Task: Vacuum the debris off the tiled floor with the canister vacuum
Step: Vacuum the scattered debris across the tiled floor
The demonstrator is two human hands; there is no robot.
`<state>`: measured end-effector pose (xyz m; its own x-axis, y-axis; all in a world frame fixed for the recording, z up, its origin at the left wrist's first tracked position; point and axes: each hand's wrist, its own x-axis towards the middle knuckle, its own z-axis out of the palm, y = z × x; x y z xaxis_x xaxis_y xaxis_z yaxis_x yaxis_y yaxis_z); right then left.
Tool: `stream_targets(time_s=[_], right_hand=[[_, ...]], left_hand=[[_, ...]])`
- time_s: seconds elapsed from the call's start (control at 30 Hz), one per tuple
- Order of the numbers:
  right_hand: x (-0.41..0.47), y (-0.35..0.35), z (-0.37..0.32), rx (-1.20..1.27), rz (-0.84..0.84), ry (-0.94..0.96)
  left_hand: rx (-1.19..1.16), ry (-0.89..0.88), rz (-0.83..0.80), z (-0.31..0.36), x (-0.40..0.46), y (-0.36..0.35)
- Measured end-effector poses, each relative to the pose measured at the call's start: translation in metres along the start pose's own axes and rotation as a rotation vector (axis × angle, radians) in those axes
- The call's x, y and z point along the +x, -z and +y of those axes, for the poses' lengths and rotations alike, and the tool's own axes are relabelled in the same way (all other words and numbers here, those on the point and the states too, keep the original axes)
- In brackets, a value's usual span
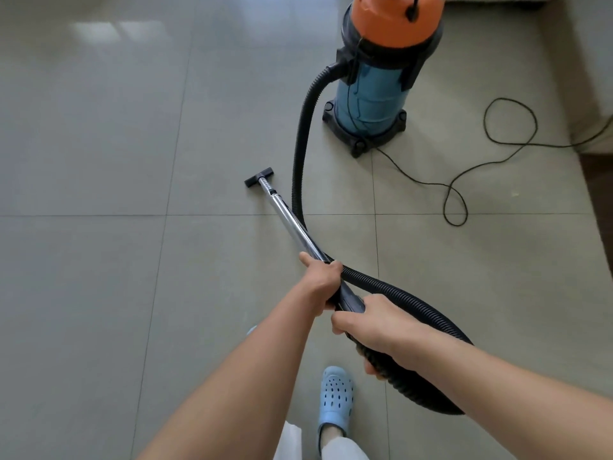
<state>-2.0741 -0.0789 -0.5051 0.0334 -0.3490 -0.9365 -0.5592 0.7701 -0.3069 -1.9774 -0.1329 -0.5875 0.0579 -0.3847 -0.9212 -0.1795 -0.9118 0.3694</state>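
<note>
Hands (323, 280) gripping a vacuum wand (292, 220) over a grey tiled floor (99, 260).

Left hand is clenched round the wand's lower end; right hand (371, 327), just behind it, grasps the black handle where the ribbed hose (300, 134) joins. Wand slants toward 11 o'clock, its black nozzle (259, 177) flat on the floor near centre. Hose loops past the right hand and climbs to the blue canister (371, 94) with orange lid, standing at 1 o'clock. Black cord (464, 180) curls across the floor at 3 o'clock. Pale blue clog (335, 400) at 6 o'clock.

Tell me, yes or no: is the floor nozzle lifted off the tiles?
No, the floor nozzle rests flat on the tiled floor.
</note>
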Motion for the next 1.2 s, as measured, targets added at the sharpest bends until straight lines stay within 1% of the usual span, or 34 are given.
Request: stream_targets(time_s=[0.23,0.37,0.5,0.73,0.8,1.0,1.07,1.2], right_hand=[[0.019,0.021,-0.026,-0.083,-0.079,0.000],[0.037,0.034,-0.055,-0.177,-0.076,0.007],[0.060,0.048,-0.089,-0.215,-0.088,0.045],[0.103,0.076,-0.157,-0.286,-0.089,0.091],[0.110,0.086,-0.176,-0.323,-0.102,0.108],[0.133,0.129,-0.234,-0.548,-0.036,0.214],[0.140,0.135,-0.250,-0.574,-0.069,0.213],[0.150,0.132,-0.273,-0.540,-0.197,0.174]], left_hand=[[-0.023,0.022,0.049,0.026,0.012,0.007],[-0.077,0.008,0.080,0.048,0.029,0.016],[-0.151,-0.008,0.113,0.076,0.053,0.030],[-0.213,0.003,0.202,0.138,0.091,0.059],[-0.264,0.017,0.219,0.157,0.097,0.064],[-0.449,0.038,0.251,0.219,0.117,0.073],[-0.472,0.035,0.274,0.230,0.123,0.079],[-0.478,0.062,0.322,0.235,0.126,0.097]])
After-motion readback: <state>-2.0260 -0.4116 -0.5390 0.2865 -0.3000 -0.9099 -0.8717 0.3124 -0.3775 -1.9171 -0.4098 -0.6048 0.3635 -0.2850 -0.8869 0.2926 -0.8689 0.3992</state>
